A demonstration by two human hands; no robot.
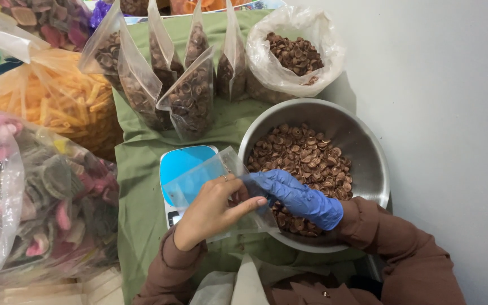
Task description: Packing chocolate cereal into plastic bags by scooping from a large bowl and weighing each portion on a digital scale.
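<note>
Holding crinkly clear pouch (210,181), bare left hand (213,209), blue-gloved right hand (297,195)

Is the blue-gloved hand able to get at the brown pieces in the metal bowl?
Probably yes. The right hand is already over the open metal bowl, beside the brown pieces, with nothing covering them.

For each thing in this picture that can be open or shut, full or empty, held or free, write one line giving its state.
Small clear bag: empty, held by both hands over the scale.
Left hand: bare, gripping the bag.
Right hand: blue-gloved, fingers at the bag's mouth.
Steel bowl: partly filled with brown shell-shaped pieces.
Blue scale: nothing resting on it.
Filled small bags: upright, tops unsealed.
Large clear bag: open, filled.
</note>
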